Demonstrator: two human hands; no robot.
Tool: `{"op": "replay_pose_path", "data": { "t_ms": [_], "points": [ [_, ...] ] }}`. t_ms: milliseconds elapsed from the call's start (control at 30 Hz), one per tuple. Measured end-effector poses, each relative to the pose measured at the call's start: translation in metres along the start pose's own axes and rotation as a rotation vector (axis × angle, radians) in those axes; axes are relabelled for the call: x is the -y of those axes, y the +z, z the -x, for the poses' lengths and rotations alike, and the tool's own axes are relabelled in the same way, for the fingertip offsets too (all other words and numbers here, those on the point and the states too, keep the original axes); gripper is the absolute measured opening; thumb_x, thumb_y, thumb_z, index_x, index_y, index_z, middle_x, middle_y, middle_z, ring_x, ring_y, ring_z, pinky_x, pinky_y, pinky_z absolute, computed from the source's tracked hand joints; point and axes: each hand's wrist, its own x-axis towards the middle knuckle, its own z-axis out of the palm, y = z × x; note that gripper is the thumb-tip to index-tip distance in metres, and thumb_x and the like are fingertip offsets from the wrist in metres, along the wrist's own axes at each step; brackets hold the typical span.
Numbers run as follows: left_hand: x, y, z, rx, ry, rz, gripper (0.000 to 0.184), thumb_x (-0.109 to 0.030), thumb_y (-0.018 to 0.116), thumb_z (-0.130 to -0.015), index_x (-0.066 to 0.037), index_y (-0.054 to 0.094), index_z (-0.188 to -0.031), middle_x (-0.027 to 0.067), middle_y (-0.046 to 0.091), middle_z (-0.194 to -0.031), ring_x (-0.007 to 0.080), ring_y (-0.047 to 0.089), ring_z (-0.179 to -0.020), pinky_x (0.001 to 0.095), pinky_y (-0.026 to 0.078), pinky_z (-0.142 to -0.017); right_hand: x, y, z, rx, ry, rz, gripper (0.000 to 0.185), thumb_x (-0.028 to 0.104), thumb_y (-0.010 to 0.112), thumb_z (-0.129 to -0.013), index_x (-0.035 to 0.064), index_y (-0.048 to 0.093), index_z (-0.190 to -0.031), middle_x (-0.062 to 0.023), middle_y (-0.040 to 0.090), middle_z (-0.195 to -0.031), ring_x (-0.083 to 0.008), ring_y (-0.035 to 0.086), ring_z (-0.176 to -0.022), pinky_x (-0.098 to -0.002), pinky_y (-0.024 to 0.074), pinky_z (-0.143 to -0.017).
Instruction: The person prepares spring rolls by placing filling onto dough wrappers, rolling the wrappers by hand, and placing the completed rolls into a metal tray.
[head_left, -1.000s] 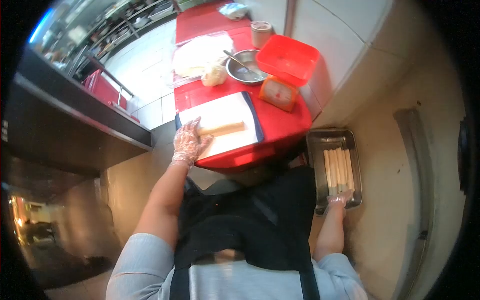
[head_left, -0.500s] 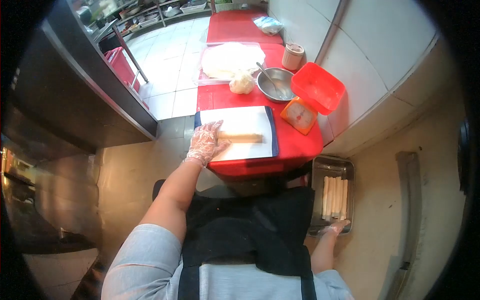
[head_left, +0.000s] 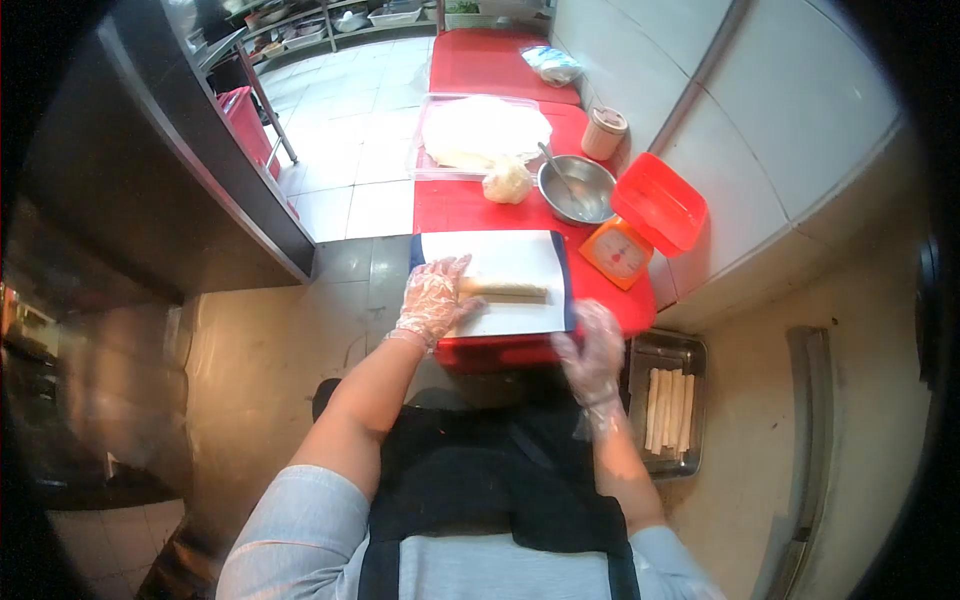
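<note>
My left hand (head_left: 434, 300), in a clear plastic glove, lies at the left side of a white cutting board (head_left: 510, 250) with dark blue ends. Its thumb and fingers are apart at the left end of a long pale roll (head_left: 510, 287), which lies crosswise on the board. The hand hides that end. My right hand (head_left: 594, 355), gloved too and blurred by motion, is beside the board's lower right corner, thumb apart from the fingers, with nothing visible in it. To its right, several similar pale rolls (head_left: 670, 410) lie side by side in a metal tray (head_left: 697, 350).
On the red table (head_left: 450, 205) are a clear tub (head_left: 425, 160) of white stuff, a whitish wrapped lump (head_left: 507, 182), a metal bowl (head_left: 565, 200) with a spoon, a canister (head_left: 603, 133) and an orange scale (head_left: 612, 255) with a red pan (head_left: 660, 205). A tiled wall runs along the right.
My right hand has left the tray of rolls and moved up and left to the cutting board. My left hand stays at the roll's left end. The whole view has shifted slightly.
</note>
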Motion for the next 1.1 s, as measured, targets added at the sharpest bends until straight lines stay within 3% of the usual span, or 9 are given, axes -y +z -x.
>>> {"op": "replay_pose_path", "data": {
  "t_ms": [67,167,267,367,733,900,1033,1067,1100],
  "points": [
    [0.004,0.000,-0.001,-0.018,0.006,0.042,0.080,-0.049,0.075,-0.080,-0.011,0.046,-0.144,0.0162,0.056,-0.133,0.0308,0.050,-0.127,0.0461,0.035,-0.108,-0.002,0.044,-0.031,0.198,-0.055,0.084,0.053,0.032,0.072,-0.084,0.0025,0.060,-0.126,-0.0208,0.060,-0.128,-0.0380,0.053,-0.124,-0.0498,0.0375,-0.110],
    [0.005,-0.003,-0.005,0.029,-0.027,0.076,0.082,-0.050,0.074,-0.080,-0.009,0.046,-0.145,0.0175,0.056,-0.132,0.0327,0.051,-0.124,0.0457,0.037,-0.107,-0.018,0.107,-0.103,0.673,0.155,0.037,0.054,0.030,0.070,-0.084,0.0034,0.059,-0.129,-0.0218,0.057,-0.133,-0.0366,0.049,-0.129,-0.0467,0.0358,-0.113],
    [0.012,0.002,-0.006,0.046,-0.040,0.102,0.081,-0.051,0.074,-0.079,-0.010,0.048,-0.144,0.0191,0.056,-0.134,0.0347,0.052,-0.125,0.0463,0.037,-0.108,-0.050,0.176,-0.138,0.509,-0.168,0.151,0.053,0.033,0.065,-0.087,0.0032,0.059,-0.130,-0.0213,0.055,-0.136,-0.0366,0.050,-0.129,-0.0452,0.0367,-0.113],
    [0.012,-0.008,-0.008,0.150,-0.056,0.156,0.075,-0.048,0.070,-0.083,-0.008,0.047,-0.142,0.0177,0.050,-0.141,0.0330,0.046,-0.132,0.0467,0.033,-0.111,-0.040,0.203,-0.156,0.669,-0.061,0.094,0.051,0.035,0.068,-0.082,0.0072,0.062,-0.125,-0.0177,0.060,-0.127,-0.0348,0.053,-0.123,-0.0466,0.0385,-0.109],
    [0.012,-0.017,-0.012,0.180,-0.067,0.245,0.069,-0.043,0.071,-0.084,-0.007,0.049,-0.139,0.0172,0.048,-0.142,0.0371,0.040,-0.136,0.0487,0.030,-0.112,-0.021,0.219,-0.158,0.496,0.191,-0.015,0.025,0.042,0.072,-0.081,0.0168,0.075,-0.084,-0.0086,0.069,-0.087,-0.0297,0.065,-0.087,-0.0457,0.0487,-0.082],
    [0.016,-0.013,-0.014,0.192,-0.125,0.318,0.073,-0.040,0.075,-0.081,-0.010,0.045,-0.141,0.0175,0.051,-0.135,0.0372,0.044,-0.131,0.0480,0.034,-0.111,-0.006,0.231,-0.154,0.369,0.115,0.239,0.026,0.042,0.069,-0.084,0.0182,0.070,-0.095,-0.0043,0.064,-0.086,-0.0282,0.062,-0.084,-0.0487,0.0468,-0.076],
    [0.024,-0.033,-0.028,0.377,-0.188,0.451,0.081,-0.029,0.079,-0.076,-0.012,0.041,-0.146,0.0186,0.046,-0.143,0.0377,0.041,-0.136,0.0461,0.035,-0.113,-0.001,0.228,-0.155,0.381,0.114,0.257,0.047,0.042,0.070,-0.083,0.0161,0.063,-0.122,-0.0074,0.059,-0.124,-0.0282,0.053,-0.121,-0.0536,0.0399,-0.100],
    [0.028,-0.038,-0.027,0.386,-0.172,0.482,0.082,-0.028,0.080,-0.075,-0.012,0.040,-0.146,0.0187,0.045,-0.144,0.0376,0.040,-0.138,0.0461,0.034,-0.114,0.002,0.228,-0.159,0.570,0.250,0.210,0.062,0.048,0.066,-0.084,0.0168,0.056,-0.137,-0.0062,0.049,-0.145,-0.0258,0.037,-0.141,-0.0547,0.0259,-0.114],
    [0.036,-0.043,-0.023,0.397,-0.158,0.508,0.084,-0.026,0.080,-0.074,-0.012,0.040,-0.146,0.0188,0.044,-0.145,0.0375,0.038,-0.139,0.0460,0.034,-0.115,0.004,0.228,-0.164,0.631,0.281,0.233,0.063,0.050,0.064,-0.086,0.0168,0.054,-0.139,-0.0065,0.047,-0.147,-0.0264,0.035,-0.142,-0.0542,0.0242,-0.116]
  ]
}}
